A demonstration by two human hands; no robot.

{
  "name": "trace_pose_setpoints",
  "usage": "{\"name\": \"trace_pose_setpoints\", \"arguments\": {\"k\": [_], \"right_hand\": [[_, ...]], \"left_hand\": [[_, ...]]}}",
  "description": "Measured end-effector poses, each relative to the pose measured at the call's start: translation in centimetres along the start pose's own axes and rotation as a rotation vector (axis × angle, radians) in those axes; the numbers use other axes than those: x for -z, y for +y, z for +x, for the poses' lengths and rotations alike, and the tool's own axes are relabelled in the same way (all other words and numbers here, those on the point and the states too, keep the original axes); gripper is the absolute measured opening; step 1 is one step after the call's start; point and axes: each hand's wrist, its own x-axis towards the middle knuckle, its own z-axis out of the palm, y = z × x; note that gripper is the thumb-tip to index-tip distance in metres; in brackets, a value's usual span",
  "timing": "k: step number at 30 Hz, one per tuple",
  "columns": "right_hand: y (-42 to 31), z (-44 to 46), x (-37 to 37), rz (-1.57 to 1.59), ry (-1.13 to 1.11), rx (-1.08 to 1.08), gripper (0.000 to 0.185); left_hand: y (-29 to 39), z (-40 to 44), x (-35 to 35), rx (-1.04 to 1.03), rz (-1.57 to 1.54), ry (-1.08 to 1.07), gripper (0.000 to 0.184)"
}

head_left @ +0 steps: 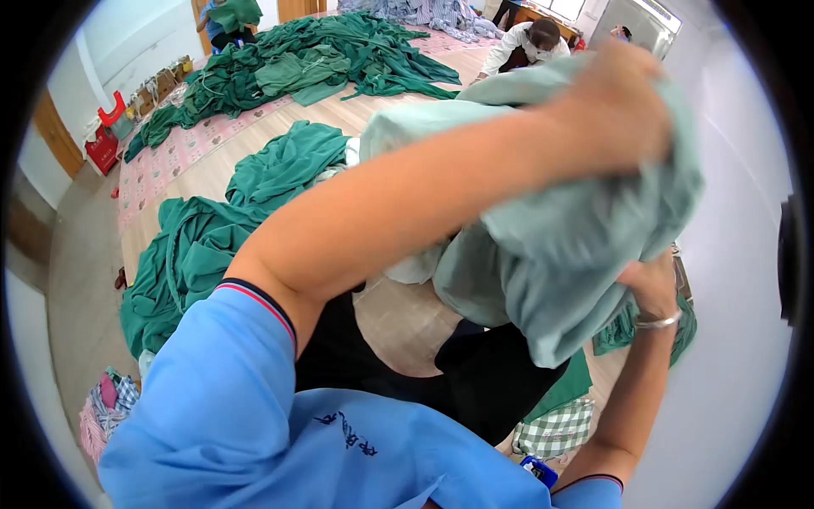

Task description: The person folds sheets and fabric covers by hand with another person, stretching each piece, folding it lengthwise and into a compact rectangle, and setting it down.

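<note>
A pale green cloth [560, 246] hangs in loose folds in front of me, raised off the floor and partly smeared by motion. My left hand [623, 106] reaches across to the upper right, blurred, its fingers closed on the cloth's upper part. Lower down, my right hand [651, 288], with a silver bracelet at the wrist, grips the cloth's right side; some of its fingers are hidden behind the fabric. To the left of the cloth lie heaps of darker green cloth [199, 254].
A large pile of green cloth [288, 64] spreads across the far floor, with striped cloth [424, 13] behind it. A person in white [526, 47] bends at the back right. Checked cloth [555, 427] lies near my right arm. A red bag [102, 148] stands far left.
</note>
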Motion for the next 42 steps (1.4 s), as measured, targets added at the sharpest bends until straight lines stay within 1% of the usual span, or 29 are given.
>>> {"name": "trace_pose_setpoints", "arguments": {"k": [1, 2, 4, 7, 9, 10, 12, 14, 16, 18, 19, 20, 21, 22, 23, 24, 25, 27, 28, 30, 32, 33, 34, 35, 37, 38, 39, 40, 42], "right_hand": [[-0.3, 0.1, -1.0, -0.045, 0.024, 0.048, 0.047], [0.0, 0.1, -1.5, -0.034, 0.087, 0.063, 0.046], [0.8, -0.1, -2.7, -0.011, 0.178, 0.065, 0.045], [2.8, -0.7, -4.7, 0.06, 0.257, 0.014, 0.044], [4.3, -1.5, -6.5, 0.122, 0.285, -0.05, 0.043], [4.9, -1.9, -7.2, 0.162, 0.304, -0.083, 0.042], [5.9, -2.6, -7.8, 0.238, 0.357, -0.142, 0.041], [6.8, -2.9, -7.1, 0.299, 0.449, -0.18, 0.04], [7.6, -3.8, -4.0, 0.358, 0.583, -0.19, 0.039], [7.9, -4.5, -0.6, 0.419, 0.715, -0.197, 0.039], [7.5, -4.7, 1.6, 0.436, 0.77, -0.198, 0.038], [6.8, -4.8, 3.8, -0.014, 0.707, -0.009, 0.035], [6.1, -5.1, 5.3, -0.407, 0.633, 0.082, 0.033], [4.5, -5.4, 6.0, -0.043, 0.688, 0.014, 0.033], [6.4, -7.4, 9.9, -0.19, 0.677, -0.076, 0.034], [4.6, -8.1, 11.3, -0.157, 0.683, -0.046, 0.034], [2.3, -8.6, 13.0, -0.126, 0.687, -0.019, 0.035], [0.8, -10.5, 18.3, -0.173, 0.572, -0.104, 0.041], [-0.1, -11.4, 19.8, -0.21, 0.59, -0.148, 0.041], [-1.9, -12.9, 22.5, -0.27, 0.637, -0.224, 0.041], [-2.3, -14.4, 24.6, -0.313, 0.702, -0.294, 0.04], [-2.1, -15.0, 25.5, -0.319, 0.734, -0.324, 0.04], [-1.6, -15.3, 26.1, -0.318, 0.762, -0.34, 0.04], [-0.8, -15.6, 26.7, -0.316, 0.785, -0.358, 0.04], [0.8, -16.2, 27.8, -0.298, 0.819, -0.376, 0.04], [2.0, -16.2, 28.5, -0.282, 0.826, -0.379, 0.04], [3.3, -16.1, 28.9, -0.265, 0.832, -0.377, 0.04], [4.7, -16.0, 29.4, -0.244, 0.841, -0.378, 0.04], [7.1, -15.2, 30.3, -0.2, 0.836, -0.365, 0.04]], "left_hand": [[2.5, 0.8, -2.9, -0.021, -0.043, 0.03, 0.012], [7.1, 1.8, -0.3, 0.378, -0.457, -0.106, 0.009], [9.6, 1.5, -0.9, 0.353, -0.486, -0.169, 0.009], [10.5, -1.4, -2.0, 0.295, -0.495, -0.087, 0.012], [10.9, -3.4, -1.8, 0.432, -0.612, -0.149, 0.019], [11.0, -4.0, -1.7, 0.43, -0.603, -0.133, 0.019], [11.0, -5.6, -1.5, 0.536, -0.805, -0.094, 0.027], [10.2, -7.5, -1.1, 0.524, -0.869, -0.048, 0.034], [8.4, -10.1, 0.6, 0.556, -1.064, -0.155, 0.033], [5.3, -13.8, 3.0, 0.956, -1.306, -0.38, 0.026], [3.4, -16.0, 4.0, 1.178, -1.274, -0.338, 0.025], [1.6, -18.6, 4.9, 1.401, -1.233, -0.294, 0.024], [-0.3, -21.9, 5.3, 1.538, -1.143, -0.179, 0.031], [-2.1, -25.2, 5.5, 1.669, -1.043, -0.066, 0.038], [-3.5, -28.3, 5.6, 1.79, -1.076, 0.041, 0.053], [-4.6, -30.7, 5.4, 1.913, -1.108, 0.151, 0.069], [-5.7, -32.2, 4.7, 1.919, -1.117, 0.153, 0.069], [-8.0, -34.5, 3.1, 2.194, -1.244, 0.683, 0.099], [-9.1, -36.0, 2.5, 2.062, -1.328, 0.851, 0.111], [-10.6, -34.7, 2.9, 2.045, -1.271, 1.38, 0.106], [-12.2, -34.2, 3.7, 1.59, -1.368, 1.409, 0.108], [-13.4, -33.9, 4.3, 1.284, -1.366, 1.191, 0.099], [-17.1, -34.5, 3.5, 1.026, -1.176, 0.954, 0.057], [-18.7, -31.6, 4.6, 1.026, -1.18, 0.954, 0.057], [-20.3, -23.4, 7.6, 1.614, -1.076, 0.84, 0.035], [-23.1, -22.2, 8.3, 1.499, -1.002, 0.786, 0.03], [-23.0, -18.8, 9.9, 1.503, -0.986, 0.771, 0.029], [-23.6, -17.0, 11.3, 1.345, -0.911, 0.661, 0.035], [-23.6, -13.6, 13.9, 1.238, -0.896, 0.605, 0.029]]}}
